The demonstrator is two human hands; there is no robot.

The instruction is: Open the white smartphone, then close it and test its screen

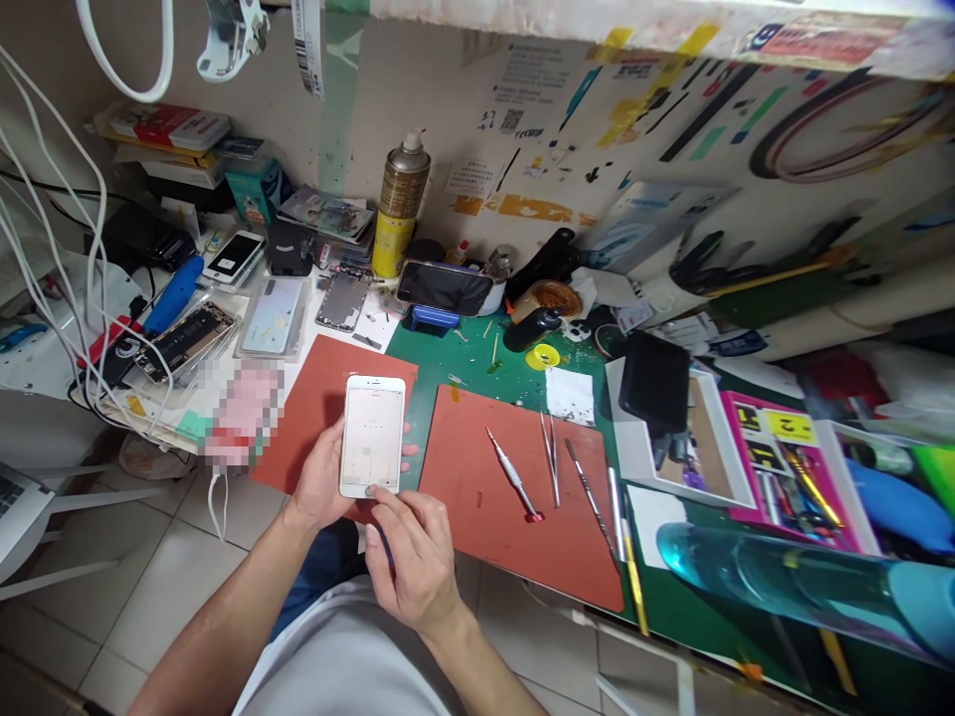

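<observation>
A white smartphone (373, 438) is upright in my left hand (320, 482), whose fingers wrap behind it and show along its right edge. Its lit screen has a pale page with small text, too faint to read. My right hand (416, 562) has a fingertip on the home button at the phone's lower edge; its thumb stands apart and it grips nothing. Below the phone lies a reddish-brown mat (305, 403). On a second reddish-brown mat (463, 477) to the right rest a precision screwdriver (511, 475), tweezers (550, 457) and a thin metal tool (589, 497).
A spray can (399, 204) and a dark-screened phone (455, 286) stand at the back. Phones and parts crowd the left, including an opened phone (185, 341). White cables (96, 249) hang there. At right are a white box (716, 433) and a blue translucent bottle (783, 572).
</observation>
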